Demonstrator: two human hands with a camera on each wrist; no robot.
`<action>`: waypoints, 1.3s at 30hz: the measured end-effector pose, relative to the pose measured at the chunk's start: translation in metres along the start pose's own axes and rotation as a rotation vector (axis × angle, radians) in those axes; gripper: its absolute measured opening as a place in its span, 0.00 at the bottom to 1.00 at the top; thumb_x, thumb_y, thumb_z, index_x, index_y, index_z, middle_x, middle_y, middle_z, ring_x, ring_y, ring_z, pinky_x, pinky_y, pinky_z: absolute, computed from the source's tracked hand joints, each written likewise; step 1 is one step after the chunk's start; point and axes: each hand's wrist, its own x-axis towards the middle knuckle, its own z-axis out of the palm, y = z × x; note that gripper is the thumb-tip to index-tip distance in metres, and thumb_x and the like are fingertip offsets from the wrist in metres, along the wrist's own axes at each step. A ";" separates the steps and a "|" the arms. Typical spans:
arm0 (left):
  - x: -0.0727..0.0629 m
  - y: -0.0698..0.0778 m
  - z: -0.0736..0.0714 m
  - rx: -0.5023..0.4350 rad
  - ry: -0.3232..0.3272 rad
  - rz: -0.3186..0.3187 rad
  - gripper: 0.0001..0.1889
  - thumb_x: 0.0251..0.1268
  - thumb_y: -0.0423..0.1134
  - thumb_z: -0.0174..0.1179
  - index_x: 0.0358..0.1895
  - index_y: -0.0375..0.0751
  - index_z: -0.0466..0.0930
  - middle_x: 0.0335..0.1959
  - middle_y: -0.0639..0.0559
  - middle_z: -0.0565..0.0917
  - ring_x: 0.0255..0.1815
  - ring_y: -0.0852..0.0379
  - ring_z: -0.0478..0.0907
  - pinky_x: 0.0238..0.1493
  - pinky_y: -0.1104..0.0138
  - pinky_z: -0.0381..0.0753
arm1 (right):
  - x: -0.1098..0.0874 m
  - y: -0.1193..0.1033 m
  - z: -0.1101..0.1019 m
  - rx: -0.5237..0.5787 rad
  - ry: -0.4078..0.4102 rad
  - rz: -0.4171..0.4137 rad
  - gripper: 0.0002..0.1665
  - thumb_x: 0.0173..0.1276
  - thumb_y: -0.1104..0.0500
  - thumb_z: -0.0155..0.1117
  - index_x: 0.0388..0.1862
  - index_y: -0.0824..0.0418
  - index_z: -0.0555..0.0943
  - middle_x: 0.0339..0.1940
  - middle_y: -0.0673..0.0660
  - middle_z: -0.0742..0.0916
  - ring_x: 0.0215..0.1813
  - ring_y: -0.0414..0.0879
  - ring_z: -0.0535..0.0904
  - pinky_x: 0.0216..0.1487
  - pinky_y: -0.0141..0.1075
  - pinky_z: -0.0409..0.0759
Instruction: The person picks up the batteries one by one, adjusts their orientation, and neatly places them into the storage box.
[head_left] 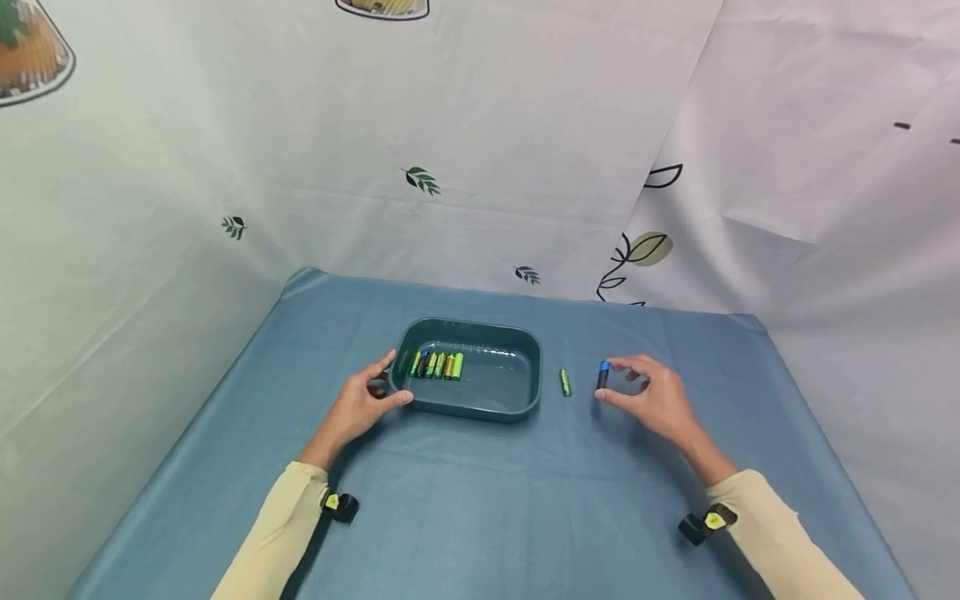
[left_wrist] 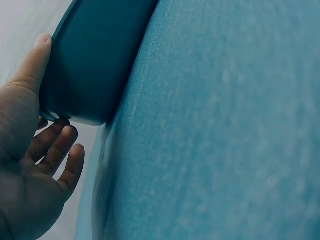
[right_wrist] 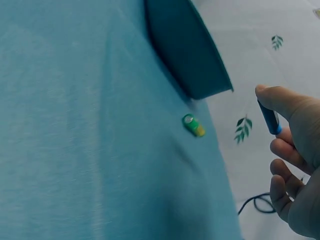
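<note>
A dark teal rectangular tray (head_left: 495,407) sits on the cloth, with several green, yellow and dark blue batteries (head_left: 437,366) side by side at its left end. My left hand (head_left: 362,404) grips that end of the tray, thumb at the front corner and forefinger at the left side. In the left wrist view the other fingers (left_wrist: 60,150) curve loosely below the tray's corner. My right hand (head_left: 654,398) pinches a dark blue battery (head_left: 603,375) by its two ends between thumb and forefinger, right of the tray. Between them a green battery (head_left: 566,382) lies on the cloth.
A blue cloth (head_left: 480,517) covers the table. White printed curtains (head_left: 480,233) hang behind it and along both sides. A black cable (right_wrist: 257,202) shows beyond the table edge in the right wrist view.
</note>
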 end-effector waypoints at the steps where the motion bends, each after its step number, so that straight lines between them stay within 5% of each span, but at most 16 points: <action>1: 0.000 0.000 0.000 -0.001 -0.001 0.001 0.48 0.61 0.53 0.74 0.81 0.50 0.59 0.69 0.34 0.73 0.54 0.39 0.81 0.43 0.55 0.82 | 0.002 -0.003 -0.001 -0.005 0.000 -0.003 0.32 0.58 0.45 0.82 0.58 0.56 0.86 0.51 0.56 0.87 0.48 0.55 0.83 0.41 0.45 0.81; 10: 0.001 0.000 0.000 -0.013 -0.001 0.007 0.47 0.61 0.52 0.74 0.81 0.49 0.59 0.64 0.34 0.77 0.52 0.41 0.82 0.42 0.57 0.81 | 0.022 -0.029 -0.004 -0.014 -0.035 -0.008 0.34 0.57 0.41 0.81 0.59 0.54 0.86 0.52 0.55 0.87 0.50 0.54 0.83 0.41 0.46 0.79; 24: 0.001 -0.001 0.001 -0.006 -0.010 -0.002 0.48 0.61 0.53 0.74 0.82 0.50 0.58 0.75 0.34 0.67 0.57 0.37 0.80 0.45 0.53 0.84 | 0.051 -0.055 0.008 0.013 -0.082 -0.032 0.32 0.57 0.42 0.81 0.60 0.51 0.86 0.51 0.54 0.87 0.50 0.51 0.83 0.41 0.48 0.81; 39: 0.001 0.000 0.000 -0.017 -0.009 -0.004 0.47 0.61 0.51 0.74 0.82 0.51 0.58 0.68 0.34 0.74 0.55 0.38 0.82 0.40 0.58 0.82 | 0.081 -0.085 0.036 0.070 -0.193 -0.057 0.34 0.59 0.40 0.79 0.62 0.51 0.85 0.53 0.54 0.86 0.49 0.49 0.81 0.40 0.45 0.79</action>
